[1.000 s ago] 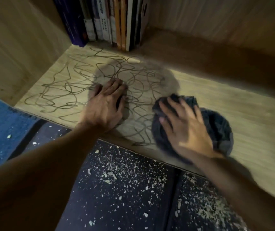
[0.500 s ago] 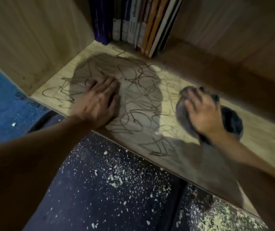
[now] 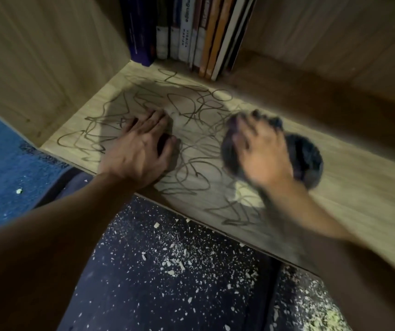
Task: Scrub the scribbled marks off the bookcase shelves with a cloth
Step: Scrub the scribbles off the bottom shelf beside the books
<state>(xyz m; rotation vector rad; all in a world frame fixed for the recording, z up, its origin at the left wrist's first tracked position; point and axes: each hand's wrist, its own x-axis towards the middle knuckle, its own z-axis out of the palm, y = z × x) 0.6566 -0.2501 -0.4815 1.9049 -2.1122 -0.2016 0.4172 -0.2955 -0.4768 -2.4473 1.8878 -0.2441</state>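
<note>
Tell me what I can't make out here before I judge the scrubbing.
- Right hand and cloth: motion-blurred in the head view, so its grip is unclear.
- Marks beneath the cloth and the left hand: covered.
- Book tops: cut off by the top edge; spine text too small.
- Shelf far right: past the frame edge.

Dim light; dark speckled floor (image 3: 143,283) strewn with pale crumbs (image 3: 172,263); blue mat (image 3: 2,163) at left.
</note>
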